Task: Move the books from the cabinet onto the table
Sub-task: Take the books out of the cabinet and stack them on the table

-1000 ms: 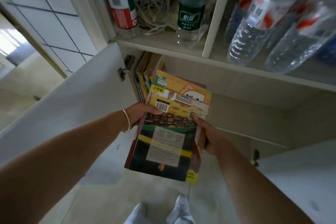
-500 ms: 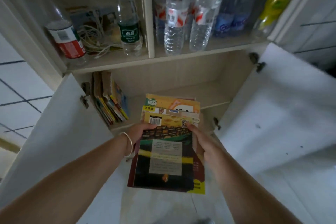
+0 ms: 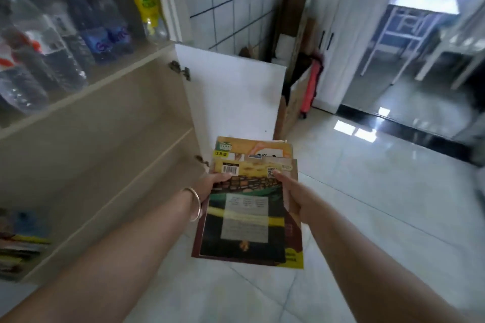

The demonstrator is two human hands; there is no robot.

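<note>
I hold a flat stack of books [image 3: 248,207] in both hands over the tiled floor, clear of the cabinet. The top book has a dark cover with a yellow band and a barcode. My left hand [image 3: 214,186] grips the stack's left edge, thumb on top; a bangle sits on that wrist. My right hand [image 3: 291,196] grips the right edge. More books [image 3: 21,241] stand in the cabinet's lower compartment at the far left. The wooden cabinet [image 3: 105,123] fills the left side. No table top is clearly in view.
The white cabinet door [image 3: 233,97] stands open just beyond the stack. Water and drink bottles [image 3: 65,29] line the upper shelf. Cardboard boxes [image 3: 291,102] and a red bag [image 3: 311,86] sit by a white cupboard. White furniture legs [image 3: 393,42] stand beyond a doorway on the right.
The view has swung right, away from the cabinet interior toward the room. The stack of books stays gripped in both hands and now hangs over open floor.
</note>
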